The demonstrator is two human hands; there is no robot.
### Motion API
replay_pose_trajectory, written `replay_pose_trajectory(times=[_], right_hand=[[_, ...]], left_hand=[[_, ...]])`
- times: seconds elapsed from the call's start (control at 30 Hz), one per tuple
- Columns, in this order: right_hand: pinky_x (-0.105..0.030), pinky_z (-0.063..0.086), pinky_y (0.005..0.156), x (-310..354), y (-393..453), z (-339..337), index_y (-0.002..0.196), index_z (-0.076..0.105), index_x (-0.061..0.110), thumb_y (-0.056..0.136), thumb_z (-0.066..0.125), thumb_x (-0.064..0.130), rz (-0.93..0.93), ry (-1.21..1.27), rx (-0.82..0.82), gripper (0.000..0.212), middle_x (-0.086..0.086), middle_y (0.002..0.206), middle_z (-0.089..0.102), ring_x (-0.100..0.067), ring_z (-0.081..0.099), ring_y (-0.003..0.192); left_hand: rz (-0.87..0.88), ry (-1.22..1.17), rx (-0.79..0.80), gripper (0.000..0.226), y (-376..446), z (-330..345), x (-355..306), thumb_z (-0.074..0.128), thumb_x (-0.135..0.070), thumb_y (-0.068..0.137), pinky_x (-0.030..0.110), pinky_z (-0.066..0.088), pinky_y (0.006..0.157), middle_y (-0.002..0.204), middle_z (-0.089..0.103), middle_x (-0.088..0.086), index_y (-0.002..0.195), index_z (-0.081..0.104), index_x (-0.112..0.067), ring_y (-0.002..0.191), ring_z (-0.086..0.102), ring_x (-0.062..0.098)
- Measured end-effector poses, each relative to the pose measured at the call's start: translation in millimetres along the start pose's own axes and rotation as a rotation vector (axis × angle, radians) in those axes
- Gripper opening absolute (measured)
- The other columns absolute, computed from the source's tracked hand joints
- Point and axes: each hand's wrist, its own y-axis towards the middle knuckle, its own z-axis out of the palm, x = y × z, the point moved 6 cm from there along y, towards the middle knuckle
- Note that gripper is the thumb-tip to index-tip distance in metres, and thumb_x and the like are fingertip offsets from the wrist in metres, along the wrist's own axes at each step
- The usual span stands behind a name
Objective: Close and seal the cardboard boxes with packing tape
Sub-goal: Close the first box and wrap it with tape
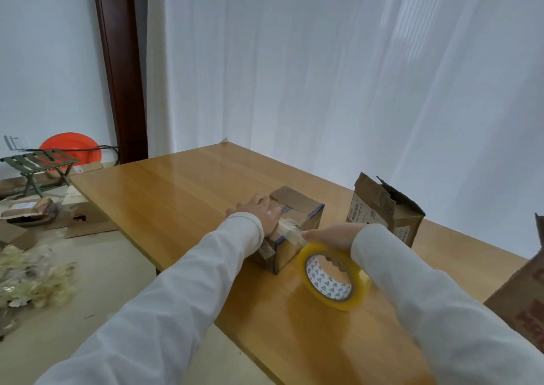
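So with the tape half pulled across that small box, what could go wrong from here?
1. The small box sits near the table edge, so the right hand's pull on the tape roll could drag it off if the left hand lets go.
2. The stretched tape strip may twist or wrinkle.
3. The open box stands close and could be knocked.

Tape roll lies right of the small box, open box behind.

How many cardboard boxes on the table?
3. A closed small box mid-table under the left hand, an open-flapped box behind the right hand, and a box cut off at the right edge. More may lie out of frame.
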Motion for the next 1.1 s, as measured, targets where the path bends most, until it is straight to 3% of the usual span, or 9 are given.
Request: replay_pose_trajectory(times=[0.07,0.17,0.27,0.43,0.6,0.7,0.83,0.9,1.1], right_hand=[[-0.031,0.049,0.079,2,-2,-4,0.123,0.055,0.009,0.089,0.050,0.061,-0.002,-0.050,-0.001,0.062,-0.006,0.096,0.055,-0.020,0.055,0.085],[-0.026,0.048,0.067,2,-8,-18,0.097,0.065,0.017,0.084,0.050,0.067,-0.038,-0.255,-0.050,0.053,0.000,0.088,0.060,-0.016,0.057,0.077],[-0.035,0.049,0.090,-5,-8,-35,0.099,0.066,0.019,0.076,0.050,0.077,-0.120,-0.435,-0.110,0.065,0.003,0.101,0.064,-0.019,0.061,0.096],[-0.025,0.048,0.069,-22,-10,-57,0.091,0.065,0.022,0.077,0.065,0.061,-0.301,-0.243,-0.126,0.042,0.004,0.087,0.062,-0.015,0.061,0.085],[-0.038,0.052,0.091,-43,-6,-69,0.099,0.066,0.026,0.076,0.067,0.060,-0.383,-0.020,-0.227,0.041,0.001,0.107,0.064,-0.019,0.061,0.102],[-0.030,0.052,0.077,-65,-12,-86,0.094,0.063,0.015,0.086,0.061,0.049,-0.272,-0.026,-0.337,0.035,-0.004,0.097,0.063,-0.017,0.060,0.087],[-0.026,0.042,0.071,-121,-17,-88,0.087,0.057,0.017,0.090,0.058,0.033,0.092,-0.369,-0.388,0.017,-0.001,0.088,0.054,-0.020,0.053,0.084],[-0.024,0.041,0.067,-145,-12,-77,0.098,0.056,0.014,0.091,0.056,0.033,0.209,-0.463,-0.357,0.020,0.000,0.087,0.053,-0.018,0.053,0.081],[-0.019,0.034,0.050,-173,10,-65,0.078,0.051,0.015,0.091,0.053,0.045,0.294,-0.448,-0.401,0.032,0.002,0.073,0.050,-0.011,0.047,0.061]], left_hand=[[-0.032,-0.016,0.003,0.061,-7,-2,-1,0.014,-0.053,0.098,0.050,0.019,0.113,0.159,0.003,-0.006,0.152,0.005,-0.027,0.142,0.015,0.033],[-0.131,-0.039,0.025,0.069,-22,-2,5,0.019,-0.061,0.094,0.051,0.028,0.108,0.154,0.019,0.009,0.152,0.001,-0.028,0.136,0.027,0.038],[-0.184,-0.028,0.043,0.088,-34,5,12,0.024,-0.073,0.085,0.048,0.039,0.101,0.140,0.041,0.017,0.151,-0.006,-0.023,0.122,0.043,0.040],[-0.236,0.154,-0.013,0.106,-61,0,12,0.029,-0.082,0.076,0.043,0.045,0.093,0.133,0.047,0.015,0.150,0.002,-0.012,0.116,0.049,0.037],[0.212,0.429,-0.195,0.078,-69,-39,-48,0.046,-0.062,0.087,0.050,0.027,0.105,0.152,0.021,0.003,0.148,0.016,-0.024,0.140,0.018,0.028],[0.517,0.119,-0.043,0.066,-55,-34,-83,0.059,-0.053,0.085,0.040,0.034,0.105,0.143,0.042,-0.008,0.142,0.034,-0.034,0.133,0.034,0.017],[0.484,-0.181,0.246,0.051,-35,4,-84,0.070,-0.050,0.077,0.032,0.040,0.100,0.119,0.060,-0.012,0.124,0.057,-0.034,0.117,0.053,0.013],[0.446,-0.150,0.174,0.043,-27,10,-80,0.063,-0.062,0.077,0.033,0.041,0.101,0.110,0.064,-0.015,0.113,0.062,-0.039,0.112,0.055,0.012],[0.352,0.077,-0.019,0.061,-38,14,-85,0.027,-0.079,0.079,0.043,0.022,0.106,0.103,0.067,-0.010,0.109,0.061,-0.039,0.106,0.055,0.016]])
